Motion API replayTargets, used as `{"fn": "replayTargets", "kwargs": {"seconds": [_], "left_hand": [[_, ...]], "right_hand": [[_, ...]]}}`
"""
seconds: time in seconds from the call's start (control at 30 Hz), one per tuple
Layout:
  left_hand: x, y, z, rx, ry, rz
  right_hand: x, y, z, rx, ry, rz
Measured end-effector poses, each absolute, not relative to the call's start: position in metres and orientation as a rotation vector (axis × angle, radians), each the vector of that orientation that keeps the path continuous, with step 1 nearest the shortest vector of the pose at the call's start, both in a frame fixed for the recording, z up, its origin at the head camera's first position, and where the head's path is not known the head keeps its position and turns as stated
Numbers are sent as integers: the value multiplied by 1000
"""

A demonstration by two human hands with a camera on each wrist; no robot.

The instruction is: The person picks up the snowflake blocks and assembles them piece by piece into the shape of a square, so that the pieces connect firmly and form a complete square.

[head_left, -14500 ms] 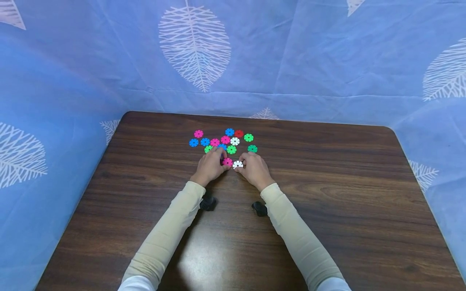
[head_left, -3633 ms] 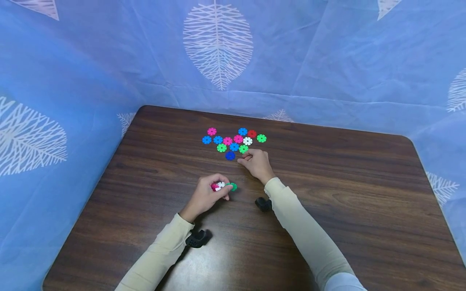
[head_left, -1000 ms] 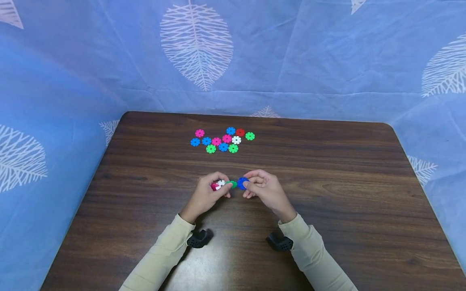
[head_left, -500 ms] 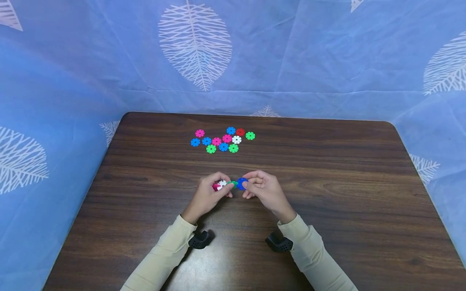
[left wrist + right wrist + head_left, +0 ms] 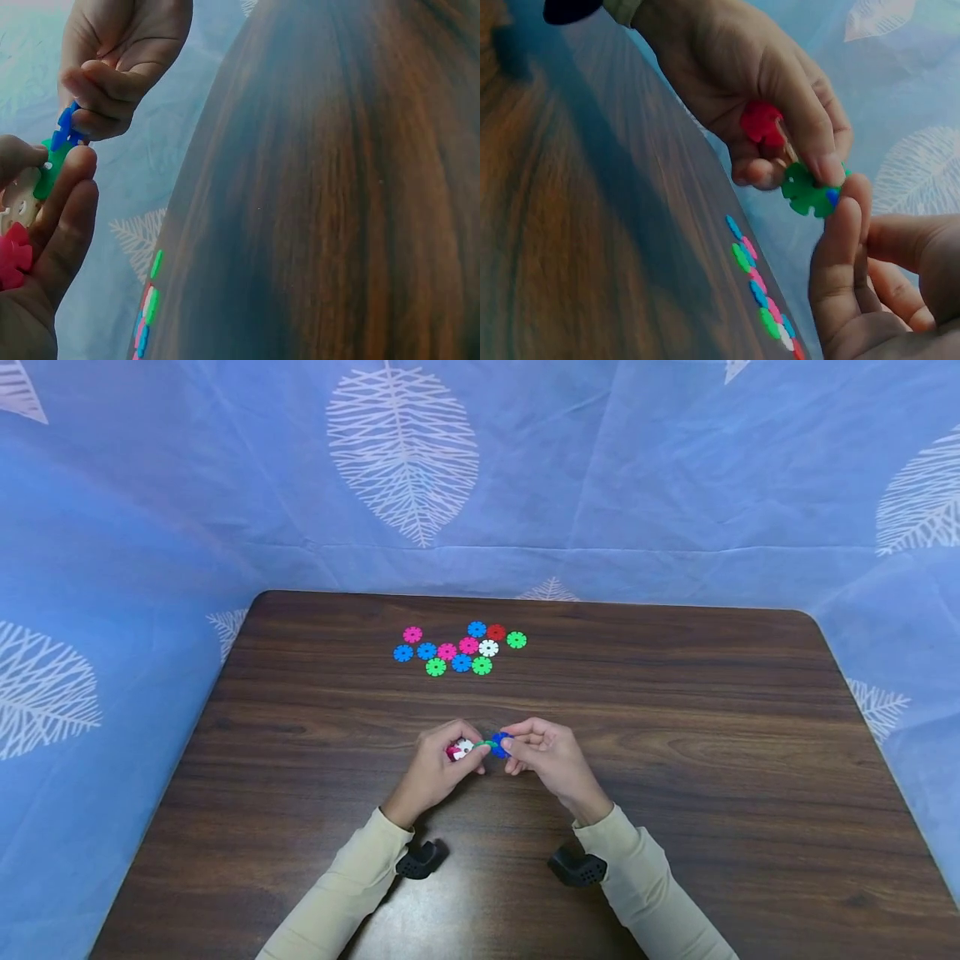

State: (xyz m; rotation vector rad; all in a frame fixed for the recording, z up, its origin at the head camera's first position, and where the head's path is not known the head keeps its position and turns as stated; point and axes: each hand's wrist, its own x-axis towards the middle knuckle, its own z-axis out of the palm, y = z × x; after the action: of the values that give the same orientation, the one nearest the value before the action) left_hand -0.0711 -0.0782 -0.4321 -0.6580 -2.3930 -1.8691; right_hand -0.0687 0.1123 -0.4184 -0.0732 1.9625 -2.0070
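over the desk (image 5: 712, 735), well in from its far edge, the left hand (image 5: 437, 768) is clamped on a green disc (image 5: 802, 193), with a white disc (image 5: 16, 196) and a pink disc (image 5: 13, 256) lined up behind it toward the palm. the right hand (image 5: 555, 757) pinches a dark blue disc (image 5: 64, 131) against the green disc's edge; the two touch, though i cannot tell whether they are fully slotted. the step in hand looks like joining the dark blue disc to the green disc. the next move seems to call for matching notch to notch and pushing firmly while the left hand braces. loose discs (image 5: 468, 646) lie flat near the desk's far edge.
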Motion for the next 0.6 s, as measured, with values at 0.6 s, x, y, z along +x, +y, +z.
{"fn": "replayTargets", "kwargs": {"seconds": [0.6], "left_hand": [[-76,-84,-441,-737,-2433,-1684]], "right_hand": [[-69,106,-417,-34,2130,-1846]]}}
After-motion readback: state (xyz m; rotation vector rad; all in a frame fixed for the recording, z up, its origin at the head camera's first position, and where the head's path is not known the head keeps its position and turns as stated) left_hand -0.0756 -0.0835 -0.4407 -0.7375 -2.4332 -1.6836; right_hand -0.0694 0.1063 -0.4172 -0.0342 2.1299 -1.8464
